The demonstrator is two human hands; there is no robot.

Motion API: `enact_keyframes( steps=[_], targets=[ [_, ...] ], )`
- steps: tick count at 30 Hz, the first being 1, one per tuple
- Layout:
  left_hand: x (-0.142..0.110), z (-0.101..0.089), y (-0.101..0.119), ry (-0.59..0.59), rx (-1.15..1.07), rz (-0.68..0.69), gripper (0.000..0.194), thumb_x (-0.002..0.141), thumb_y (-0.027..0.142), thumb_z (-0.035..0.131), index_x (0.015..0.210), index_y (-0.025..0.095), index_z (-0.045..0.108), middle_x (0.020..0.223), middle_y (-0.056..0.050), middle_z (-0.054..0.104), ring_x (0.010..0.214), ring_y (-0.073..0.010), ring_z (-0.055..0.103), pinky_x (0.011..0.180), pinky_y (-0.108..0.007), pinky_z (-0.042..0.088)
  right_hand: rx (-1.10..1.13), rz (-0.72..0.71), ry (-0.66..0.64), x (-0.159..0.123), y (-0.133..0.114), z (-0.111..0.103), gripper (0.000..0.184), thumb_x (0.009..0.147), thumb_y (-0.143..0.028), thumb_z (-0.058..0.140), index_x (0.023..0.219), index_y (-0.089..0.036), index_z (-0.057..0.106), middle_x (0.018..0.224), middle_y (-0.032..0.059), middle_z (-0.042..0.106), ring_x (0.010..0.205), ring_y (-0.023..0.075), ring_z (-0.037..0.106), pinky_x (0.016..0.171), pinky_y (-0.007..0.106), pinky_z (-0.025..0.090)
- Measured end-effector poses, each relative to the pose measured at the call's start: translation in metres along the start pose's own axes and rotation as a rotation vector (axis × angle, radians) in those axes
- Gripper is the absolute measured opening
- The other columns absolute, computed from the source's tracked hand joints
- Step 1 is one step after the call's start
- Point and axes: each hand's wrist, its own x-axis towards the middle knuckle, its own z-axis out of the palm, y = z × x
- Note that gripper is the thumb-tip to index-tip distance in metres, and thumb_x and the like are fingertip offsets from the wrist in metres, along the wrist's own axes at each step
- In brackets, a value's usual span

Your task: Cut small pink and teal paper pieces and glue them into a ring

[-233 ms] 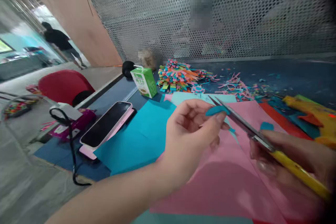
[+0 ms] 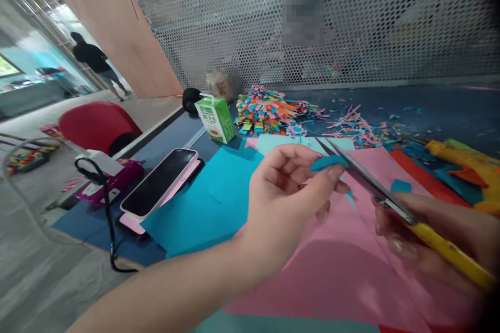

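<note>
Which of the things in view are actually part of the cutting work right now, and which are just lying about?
In use:
left hand
small teal paper piece, pinched in the left fingers
right hand
yellow-handled scissors, blades at the teal piece
pink paper sheet, underneath

Lying about:
phone
green drink carton
pile of cut coloured paper
blue paper sheet

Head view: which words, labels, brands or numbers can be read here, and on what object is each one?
None can be read.
Green and white drink carton: green print on its face, too blurred to read.
Phone: dark screen, no text.
Scissors with yellow handles: no visible marking.
</note>
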Motion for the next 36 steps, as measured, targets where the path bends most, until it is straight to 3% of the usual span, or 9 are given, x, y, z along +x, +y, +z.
enact_keyframes(
  steps=[4, 9, 10, 15, 22, 29, 36],
  targets=[
    [0.001, -0.001, 0.001, 0.029, -0.014, 0.034, 0.021, 0.073, 0.007, 0.073, 0.077, 0.018, 0.056, 0.057, 0.006, 0.058, 0.052, -0.0061, 0.06, 0.036, -0.009, 0.042, 0.102, 0.083, -0.125, -0.001, 0.003, 0.001, 0.027, 0.072, -0.058, 0.072, 0.085, -0.035, 0.064, 0.072, -0.0004, 0.063, 0.062, 0.0212, 0.062, 0.051, 0.025, 0.054],
    [0.002, -0.002, 0.0, 0.047, 0.034, 0.1, 0.021, 0.073, 0.007, 0.073, 0.079, 0.019, 0.056, 0.064, 0.005, 0.06, 0.059, -0.0082, 0.063, 0.039, -0.011, 0.045, 0.255, 0.166, -0.3, -0.006, 0.011, 0.0, 0.027, 0.076, -0.058, 0.067, 0.084, -0.033, 0.064, 0.073, 0.0015, 0.063, 0.06, 0.0222, 0.059, 0.05, 0.03, 0.053],
    [0.002, -0.002, -0.001, 0.06, 0.06, 0.104, 0.022, 0.072, 0.008, 0.074, 0.08, 0.019, 0.057, 0.066, 0.005, 0.061, 0.059, -0.0082, 0.063, 0.039, -0.012, 0.045, 0.244, 0.153, -0.293, -0.007, 0.012, 0.0, 0.026, 0.076, -0.057, 0.068, 0.082, -0.032, 0.064, 0.072, 0.0015, 0.063, 0.058, 0.0219, 0.058, 0.049, 0.029, 0.053],
    [0.002, -0.002, -0.004, 0.084, 0.145, 0.065, 0.018, 0.072, 0.017, 0.078, 0.076, 0.018, 0.06, 0.065, 0.002, 0.064, 0.06, -0.0089, 0.061, 0.042, -0.013, 0.045, 0.045, 0.023, -0.017, -0.004, 0.01, 0.001, 0.03, 0.071, -0.06, 0.069, 0.081, -0.032, 0.068, 0.069, 0.0016, 0.062, 0.06, 0.0219, 0.06, 0.047, 0.026, 0.051],
    [0.001, -0.002, -0.004, 0.052, 0.111, 0.027, 0.018, 0.074, 0.02, 0.076, 0.072, 0.018, 0.059, 0.065, 0.0, 0.069, 0.056, -0.0087, 0.061, 0.044, -0.015, 0.045, 0.107, 0.049, -0.104, -0.003, 0.003, 0.001, 0.026, 0.07, -0.055, 0.071, 0.076, -0.03, 0.067, 0.066, 0.0006, 0.062, 0.055, 0.0204, 0.059, 0.045, 0.025, 0.051],
    [0.0, 0.001, -0.002, 0.051, 0.056, 0.065, 0.024, 0.08, 0.016, 0.071, 0.066, 0.018, 0.051, 0.062, 0.003, 0.066, 0.059, -0.0075, 0.06, 0.043, -0.013, 0.044, 0.024, 0.108, 0.154, 0.001, -0.009, 0.005, 0.031, 0.059, -0.055, 0.072, 0.07, -0.028, 0.062, 0.05, -0.0007, 0.05, 0.051, 0.0219, 0.052, 0.041, 0.028, 0.047],
    [-0.001, 0.002, -0.005, -0.033, 0.066, 0.094, 0.02, 0.08, 0.018, 0.07, 0.073, 0.02, 0.052, 0.063, 0.004, 0.066, 0.056, -0.0067, 0.058, 0.045, -0.014, 0.046, 0.015, 0.107, 0.163, 0.006, -0.011, 0.011, 0.034, 0.057, -0.059, 0.071, 0.068, -0.028, 0.06, 0.046, -0.0015, 0.046, 0.049, 0.0221, 0.051, 0.041, 0.029, 0.047]
  ],
)
